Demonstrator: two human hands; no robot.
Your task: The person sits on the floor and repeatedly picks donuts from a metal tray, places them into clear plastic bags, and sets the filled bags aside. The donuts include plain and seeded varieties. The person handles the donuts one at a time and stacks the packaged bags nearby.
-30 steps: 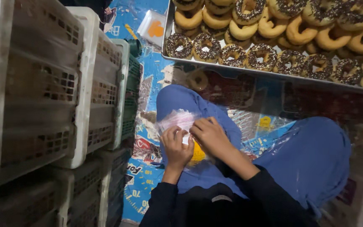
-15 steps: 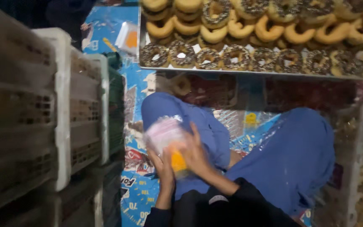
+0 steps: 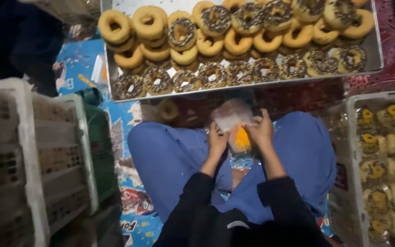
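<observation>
The left hand [image 3: 216, 142] and the right hand [image 3: 261, 130] both have a closed grip on a thin, crinkly clear plastic bag [image 3: 233, 120], held above the lap between the knees of the blue trousers [image 3: 170, 160]. The left fingers pinch the bag's left edge; the right fingers curl over its upper right side. Inside the bag's lower part sits a soft, rounded pastry with a yellow-orange top [image 3: 242, 139]. The bag's long axis runs roughly away from the body, its loose, puffed end pointing toward the tray [image 3: 376, 57] ahead and its filled end toward the person.

The tray is flat, shiny metal with a low rim, crowded with ring doughnuts: plain golden-brown ones [image 3: 148, 22] with a smooth, matte crust, stacked in places, and ones with a dark, speckled sprinkle coating [image 3: 211, 72] in a row along the near edge. One more doughnut [image 3: 168, 110] lies just below the tray's near edge, blurred.

At the right stands a white plastic crate [image 3: 350, 137] holding pale round pastries with yellow centres [image 3: 375, 171], wrapped in glossy film. At the left are stacked lattice-sided plastic crates [image 3: 33, 155], white and green. The floor is covered by a blue printed mat [image 3: 138, 224].
</observation>
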